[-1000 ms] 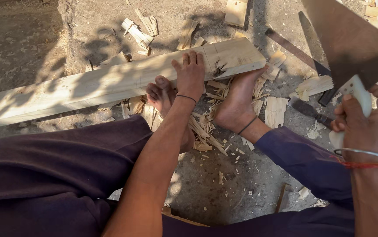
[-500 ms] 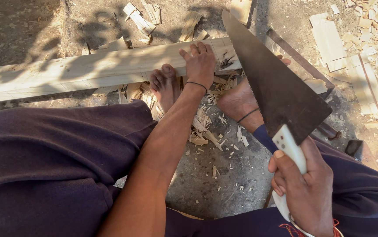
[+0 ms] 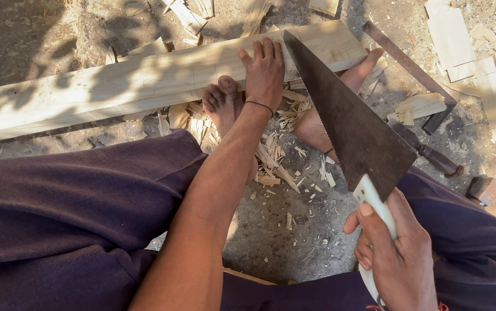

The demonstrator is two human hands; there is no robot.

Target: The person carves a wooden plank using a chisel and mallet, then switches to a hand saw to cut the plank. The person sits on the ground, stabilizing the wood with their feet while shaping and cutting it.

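Note:
A long pale wooden plank [image 3: 115, 86] lies across the ground in front of me. My left hand [image 3: 264, 69] presses flat on it near its right end, fingers spread over the top edge. My right hand [image 3: 395, 253] grips the white handle of a handsaw [image 3: 348, 124]; the dark blade slants up and left, its tip resting on the plank just right of my left hand. My two bare feet [image 3: 222, 106] brace against the plank's near side, one under the blade.
Wood chips and shavings [image 3: 277, 158] litter the ground between my feet. A metal bar [image 3: 409, 66] and a wooden-handled tool [image 3: 438, 158] lie to the right. Offcut boards [image 3: 472, 52] sit at the far right. My dark purple trousers [image 3: 69, 213] fill the lower left.
The saw swung in from the far right and came down, its tip now on the plank beside my left hand. My left hand stays on the plank.

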